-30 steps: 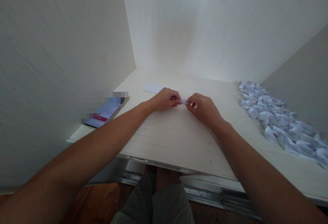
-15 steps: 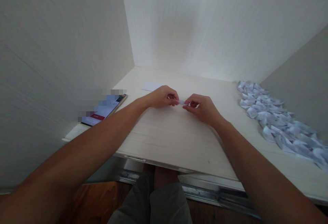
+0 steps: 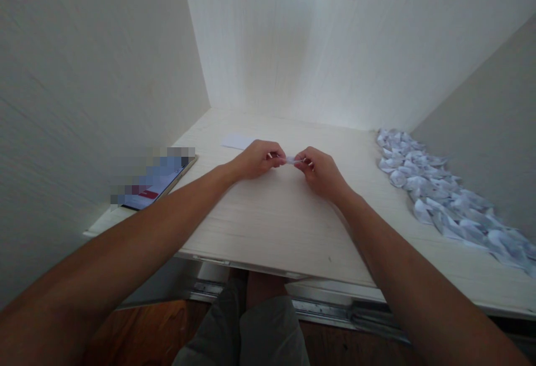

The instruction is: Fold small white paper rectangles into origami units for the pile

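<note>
A small folded piece of white paper [image 3: 290, 160] is stretched between my two hands, a little above the white tabletop [image 3: 268, 215]. My left hand [image 3: 264, 158] pinches its left end between thumb and fingers. At the other end, my right hand [image 3: 317, 169] is closed on the paper in the same kind of pinch. The fingertips cover much of the piece, so its full shape is hidden. Just behind my left hand a flat white sheet of paper [image 3: 237, 141] lies on the tabletop.
Along the right side lies a long heap of folded white paper pieces [image 3: 444, 187]. A phone [image 3: 159, 182] rests at the left edge by the side wall, partly blurred out. Pale panels [image 3: 276, 42] enclose the back and sides. Below the front edge runs a metal drawer rail [image 3: 322, 307].
My hands have drawn slightly closer together, and the right one has turned a little. The whole view has shifted slightly. Both hands keep hold of the paper.
</note>
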`<state>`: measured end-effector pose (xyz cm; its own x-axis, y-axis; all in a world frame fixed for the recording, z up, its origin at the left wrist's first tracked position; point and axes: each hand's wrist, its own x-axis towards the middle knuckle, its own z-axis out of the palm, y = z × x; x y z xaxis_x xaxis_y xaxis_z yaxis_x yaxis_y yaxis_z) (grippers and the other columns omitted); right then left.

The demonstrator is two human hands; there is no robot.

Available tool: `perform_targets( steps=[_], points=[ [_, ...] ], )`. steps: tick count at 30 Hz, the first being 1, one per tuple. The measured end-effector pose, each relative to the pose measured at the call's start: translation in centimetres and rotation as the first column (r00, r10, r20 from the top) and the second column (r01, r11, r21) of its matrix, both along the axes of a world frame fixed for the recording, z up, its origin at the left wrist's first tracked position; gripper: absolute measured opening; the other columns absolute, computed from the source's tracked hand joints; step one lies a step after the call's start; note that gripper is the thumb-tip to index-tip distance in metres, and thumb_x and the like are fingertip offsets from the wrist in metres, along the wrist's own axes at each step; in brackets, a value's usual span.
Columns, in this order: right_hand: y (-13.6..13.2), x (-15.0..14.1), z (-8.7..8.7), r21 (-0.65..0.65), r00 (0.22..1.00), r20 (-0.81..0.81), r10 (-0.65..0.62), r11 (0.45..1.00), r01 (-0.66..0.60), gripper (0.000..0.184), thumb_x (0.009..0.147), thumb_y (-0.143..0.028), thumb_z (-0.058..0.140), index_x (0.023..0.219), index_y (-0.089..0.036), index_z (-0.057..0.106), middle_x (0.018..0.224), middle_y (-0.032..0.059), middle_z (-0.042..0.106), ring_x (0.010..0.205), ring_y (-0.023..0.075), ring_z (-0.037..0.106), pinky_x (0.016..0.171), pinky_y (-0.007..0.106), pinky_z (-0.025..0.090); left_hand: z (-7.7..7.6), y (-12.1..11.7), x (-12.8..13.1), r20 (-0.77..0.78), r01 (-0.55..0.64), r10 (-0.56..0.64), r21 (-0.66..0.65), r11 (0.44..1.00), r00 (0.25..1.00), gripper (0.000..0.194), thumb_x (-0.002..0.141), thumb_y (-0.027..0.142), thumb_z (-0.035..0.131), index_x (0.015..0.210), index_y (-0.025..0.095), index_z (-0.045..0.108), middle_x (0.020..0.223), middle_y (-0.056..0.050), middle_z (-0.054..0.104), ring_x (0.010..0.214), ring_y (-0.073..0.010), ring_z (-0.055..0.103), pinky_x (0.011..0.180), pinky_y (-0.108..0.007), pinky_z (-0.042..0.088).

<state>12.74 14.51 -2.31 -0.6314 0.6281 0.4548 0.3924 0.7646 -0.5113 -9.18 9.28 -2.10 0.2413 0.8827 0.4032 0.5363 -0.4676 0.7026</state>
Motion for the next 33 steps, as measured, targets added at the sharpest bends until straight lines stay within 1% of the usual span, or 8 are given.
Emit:
perform_targets(
  steps=[7,12,14,16,20,24,29,33],
  points=[
    [-0.1,0.1,0.3,0.009,1.000,-0.026,0.005,1.000,-0.005,0.013,0.088,-0.011,0.063,0.080,-0.021,0.067,0.085,0.0051,0.071,0.080,0.0206,0.062,0.075,0.033,0.046,0.0,-0.1,-0.1,-0.013,-0.017,0.017,0.004,1.000,1.000,0.010,0.084,0.025,0.071,0.080,0.016,0.076,0.076,-0.005,0.078,0.069,-0.0149,0.070,0.065,-0.023,0.053],
    [-0.1,0.2,0.3,0.010,0.999,0.051,-0.015,1.000,0.015,0.013,0.091,-0.010,0.064,0.086,-0.020,0.072,0.088,0.0049,0.074,0.080,0.0190,0.064,0.076,0.031,0.047,-0.5,0.0,-0.3,0.016,-0.007,0.007,0.006,1.000,1.000,0.016,0.082,0.031,0.073,0.079,0.016,0.077,0.069,-0.004,0.076,0.062,-0.0155,0.066,0.060,-0.024,0.049],
    [-0.2,0.2,0.2,0.020,0.995,0.094,-0.027,0.999,0.025,0.015,0.094,-0.011,0.063,0.088,-0.020,0.073,0.091,0.0049,0.074,0.081,0.0187,0.064,0.077,0.030,0.048,-0.7,0.0,-0.4,-0.020,-0.049,0.049,0.006,0.999,0.999,0.019,0.083,0.036,0.073,0.082,0.017,0.079,0.072,-0.003,0.077,0.065,-0.0155,0.066,0.062,-0.025,0.049],
    [-0.4,0.2,0.1,0.040,0.991,0.128,-0.048,0.998,0.043,0.017,0.097,-0.012,0.060,0.090,-0.020,0.073,0.094,0.0055,0.074,0.084,0.0189,0.065,0.079,0.030,0.048,-1.0,0.0,-0.4,-0.051,-0.064,0.063,-0.020,0.998,0.997,0.019,0.084,0.035,0.075,0.084,0.018,0.080,0.076,-0.003,0.079,0.067,-0.0152,0.066,0.066,-0.025,0.048],
    [-1.5,0.3,0.0,0.096,0.982,0.169,-0.080,0.993,0.064,0.021,0.100,-0.011,0.054,0.092,-0.020,0.071,0.099,0.0071,0.074,0.093,0.0201,0.066,0.087,0.030,0.048,-1.4,-0.2,-0.1,-0.014,-0.088,0.087,-0.019,0.996,0.996,0.018,0.080,0.035,0.080,0.086,0.018,0.081,0.073,-0.002,0.078,0.065,-0.0150,0.064,0.065,-0.026,0.048],
    [-2.5,0.3,0.0,0.154,0.983,0.151,-0.106,0.985,0.082,0.023,0.104,-0.015,0.049,0.094,-0.020,0.070,0.102,0.0095,0.072,0.098,0.0219,0.065,0.090,0.031,0.047,-1.4,-0.5,0.6,0.030,-0.145,0.145,0.001,0.989,0.989,0.024,0.074,0.040,0.084,0.088,0.020,0.083,0.070,-0.003,0.077,0.062,-0.0172,0.065,0.063,-0.027,0.051],
    [-2.7,0.2,-0.4,0.204,0.988,0.094,-0.124,0.974,0.103,0.024,0.103,-0.014,0.049,0.093,-0.021,0.070,0.100,0.0104,0.071,0.096,0.0234,0.065,0.088,0.033,0.049,-1.3,-0.7,0.9,0.072,-0.192,0.190,0.024,0.981,0.979,0.028,0.075,0.042,0.082,0.091,0.020,0.084,0.075,-0.005,0.080,0.064,-0.0190,0.071,0.066,-0.029,0.055],
    [-2.6,0.3,-0.5,0.228,0.991,0.065,-0.120,0.968,0.103,0.024,0.101,-0.011,0.050,0.094,-0.021,0.071,0.102,0.0105,0.073,0.097,0.0234,0.066,0.089,0.033,0.051,-1.3,-0.6,0.9,0.109,-0.186,0.181,0.035,0.982,0.977,0.030,0.075,0.043,0.081,0.094,0.021,0.085,0.080,-0.006,0.082,0.067,-0.0203,0.074,0.070,-0.030,0.059]
  ],
)
